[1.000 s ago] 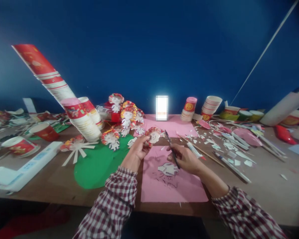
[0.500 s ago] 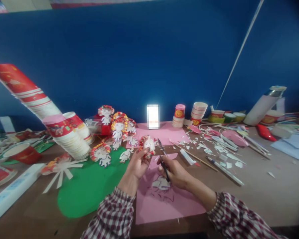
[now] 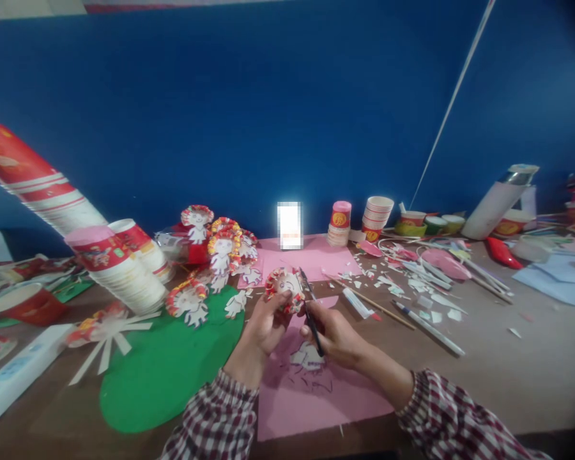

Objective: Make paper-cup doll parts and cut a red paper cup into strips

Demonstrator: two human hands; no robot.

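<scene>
My left hand (image 3: 267,321) pinches a paper doll head (image 3: 284,282), a white drawn face ringed with curled red and yellow paper. In my right hand (image 3: 336,332) is a pair of scissors (image 3: 316,332) with dark handles, its blades pointing up beside the right edge of the head. Whether the blades touch the paper is hard to tell. Below the hands, a white paper cutout (image 3: 307,356) and dark snippets lie on a pink sheet (image 3: 326,409). Finished-looking paper dolls (image 3: 224,246) with similar curly rims stand and lie to the left.
Stacked paper cups (image 3: 119,275) lean at the left, near a green sheet (image 3: 153,377) and a white power strip (image 3: 23,374). On the right lie paper scraps (image 3: 416,281), a glue tube (image 3: 358,303), a wooden stick (image 3: 388,312) and a pen (image 3: 431,328). A blue wall rises behind.
The doll head has turned to show more of its face and sits closer to the scissor blades. My view has shifted slightly right.
</scene>
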